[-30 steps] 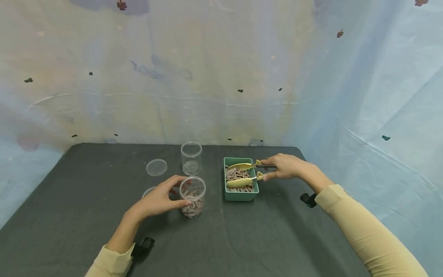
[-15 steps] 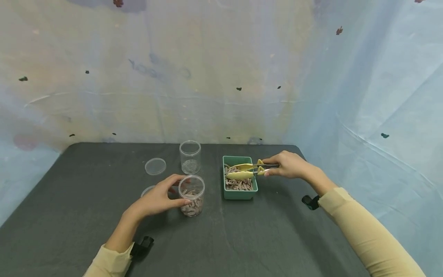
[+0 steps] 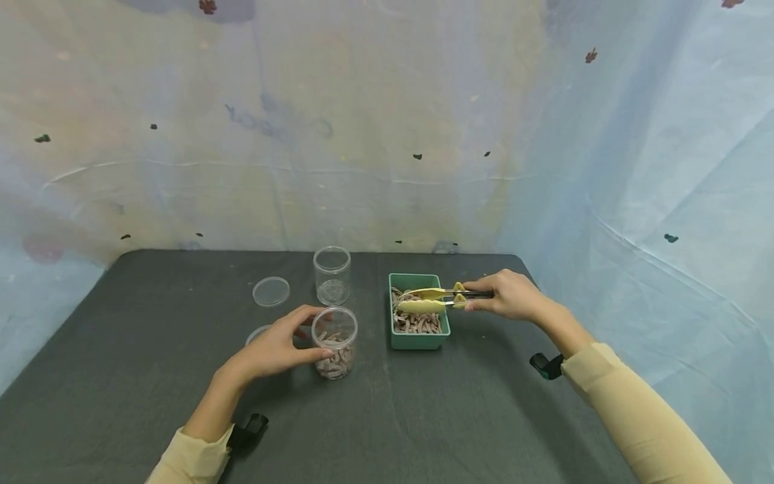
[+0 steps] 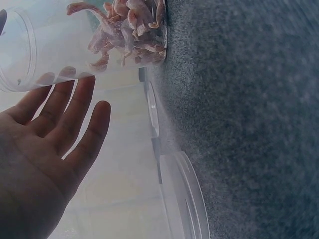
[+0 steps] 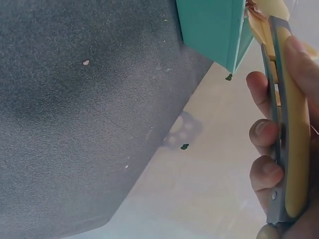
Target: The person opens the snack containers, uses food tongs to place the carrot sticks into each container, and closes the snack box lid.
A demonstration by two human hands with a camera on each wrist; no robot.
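Note:
The left hand holds a clear jar partly filled with brownish, twisted pieces, thumb on the near side and fingers around the far side. In the left wrist view the fingers touch the jar wall. The right hand grips yellow-tipped tongs; in the right wrist view its fingers wrap the yellow and grey handles. The tong tips lie over similar pieces in a green rectangular box, near each other. Whether they pinch any piece cannot be told.
Behind the held jar stands a second clear jar, with a round clear lid to its left. Another lid is partly hidden behind the left hand. A plastic sheet hangs behind the dark table.
The right hand has shifted slightly right, and the tong arms have drawn closer together over the box. The left hand and its jar stay in place.

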